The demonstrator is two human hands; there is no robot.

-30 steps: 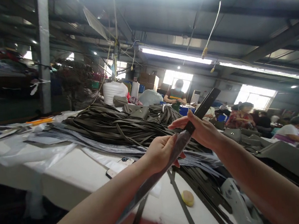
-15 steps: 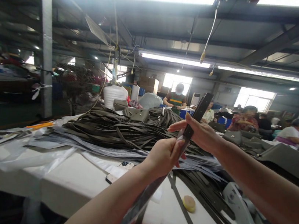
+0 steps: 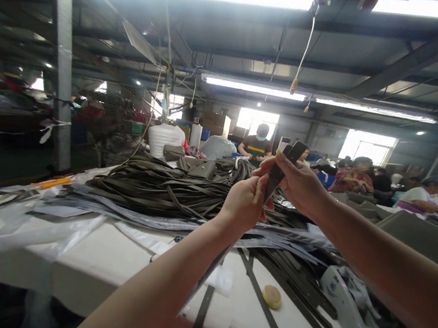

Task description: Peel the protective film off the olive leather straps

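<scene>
Both hands hold a dark strap (image 3: 274, 182) raised at a slant above the table. My left hand (image 3: 244, 201) is closed around it, thumb on top, and the strap's lower length runs down behind my left forearm. Close to its upper end, my right hand (image 3: 299, 177) pinches it between thumb and fingers. Only a short tip (image 3: 300, 148) sticks out past my right thumb; I cannot tell whether more than one layer is in my grip. Behind my hands spreads a large heap of loose dark straps (image 3: 149, 187).
A white table (image 3: 93, 252) carries more straps (image 3: 291, 273), a yellow-rimmed roll of tape (image 3: 272, 296) and clear plastic film (image 3: 70, 236). Dark flaps with metal studs (image 3: 416, 234) are piled at right. A white machine-like object (image 3: 344, 298) stands near my right forearm. A co-worker (image 3: 259, 142) is behind the heap.
My hands have shifted up along the strap, and less of it sticks out past my right hand. My left forearm now covers most of the phone on the table.
</scene>
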